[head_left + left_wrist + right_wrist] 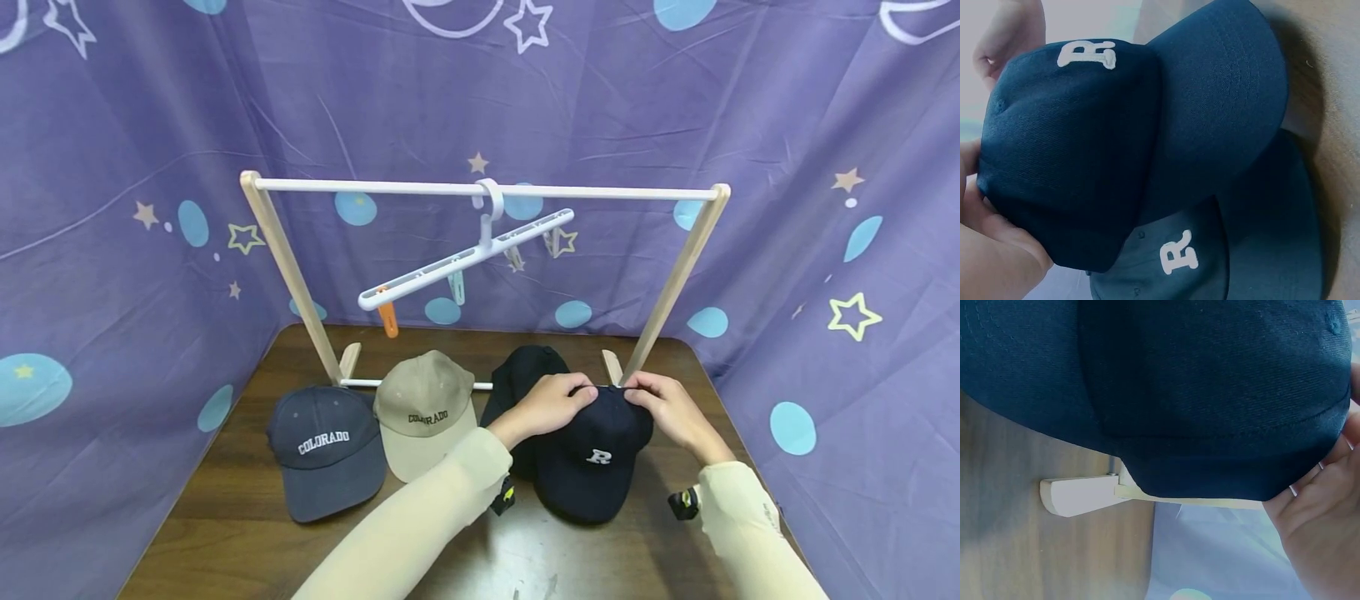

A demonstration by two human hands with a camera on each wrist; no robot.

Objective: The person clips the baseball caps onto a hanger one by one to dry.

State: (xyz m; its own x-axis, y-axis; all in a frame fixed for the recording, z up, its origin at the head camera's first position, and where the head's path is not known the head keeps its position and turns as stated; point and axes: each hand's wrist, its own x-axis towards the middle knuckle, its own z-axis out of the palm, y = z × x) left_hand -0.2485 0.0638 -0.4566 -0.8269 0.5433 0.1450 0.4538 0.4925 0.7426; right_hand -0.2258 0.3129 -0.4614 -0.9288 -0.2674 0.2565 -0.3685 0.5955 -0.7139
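Over the bench (pixel 217 517), my left hand (pixel 549 403) and right hand (pixel 677 414) both pinch the navy cap (pixel 588 435), which overlaps a black cap (pixel 525 368).

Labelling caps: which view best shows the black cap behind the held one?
Left wrist: the black cap shows its R and some brim. Head: crown visible, R hidden, left hand and held cap overlapping it. Right wrist: absent.

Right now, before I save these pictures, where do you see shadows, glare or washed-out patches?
Head view: a pale sheen on the wooden table near the bottom edge; left wrist view: a dark shadow on the table beside the brim of the held cap, and a washed-out background at upper left; right wrist view: the cap dark and bluish, the curtain pale and hazy below it.
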